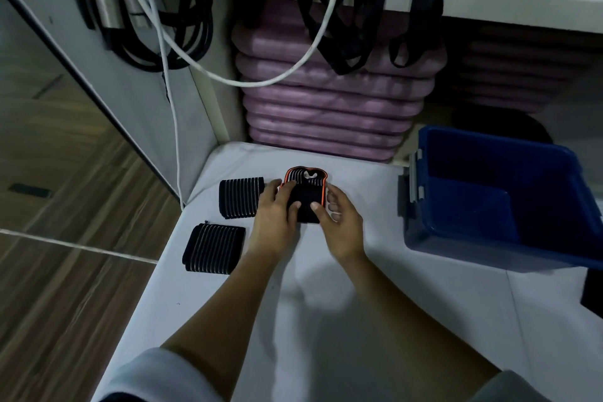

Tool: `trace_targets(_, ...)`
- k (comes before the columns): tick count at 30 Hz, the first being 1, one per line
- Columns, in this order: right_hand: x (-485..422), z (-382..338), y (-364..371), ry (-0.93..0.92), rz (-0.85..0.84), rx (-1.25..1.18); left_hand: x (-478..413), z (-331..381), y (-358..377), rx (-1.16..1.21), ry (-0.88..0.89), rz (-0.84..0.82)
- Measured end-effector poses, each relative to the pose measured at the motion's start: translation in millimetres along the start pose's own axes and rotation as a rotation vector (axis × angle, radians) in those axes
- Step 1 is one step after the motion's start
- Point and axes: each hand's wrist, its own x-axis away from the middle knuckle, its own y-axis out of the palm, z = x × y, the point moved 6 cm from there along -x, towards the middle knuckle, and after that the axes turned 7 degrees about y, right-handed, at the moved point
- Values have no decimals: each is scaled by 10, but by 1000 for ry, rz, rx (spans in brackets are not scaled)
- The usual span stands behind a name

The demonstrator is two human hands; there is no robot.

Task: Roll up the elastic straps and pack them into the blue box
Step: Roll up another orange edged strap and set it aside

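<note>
- Black elastic trimmed in orange: the orange-edged strap [306,188] lies on the white table [326,320], caught between both sets of fingers. Its ribbed far end shows just beyond the fingertips.
- Risk: the elastic looks springy, so the fold or roll under the thumbs could spring loose if either thumb lifts too soon.
- Risk: the blue box [489,248] stands open, well to the right of the right fingers. A loose one-handed pinch might let the bundle flop open on the way across.
- Risk: the far ribbed strap [239,202] sits just left of the left fingers, seemingly touching that hand. The near ribbed strap [213,248] lies left of and behind them. A sideways sweep of the wrist could knock either one out of shape.
- Left hand [277,215]: the forearm reaches straight forward. The fingers bend over the strap's left edge and the thumb presses on its near part, clamping it.
- Right hand [341,222]: the thumb rests on the strap beside the left thumb. The other fingers curl against its right edge, gripping it.
</note>
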Motion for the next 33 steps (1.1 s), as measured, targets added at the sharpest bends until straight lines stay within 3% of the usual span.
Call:
trace_targets(12,275,-73,-189,30,3,-31,135,101,-175,-73,2,52)
trace_targets(17,604,-109,-494,13,28,68,378,334,-188,-47,24,59)
trace_targets(27,1645,260,-1896,-80,277,421,1121,1412,553,132,21,-192)
trace_targets(33,2003,541,-2965,23,447,386,1524,2245,1267,197,85,-327)
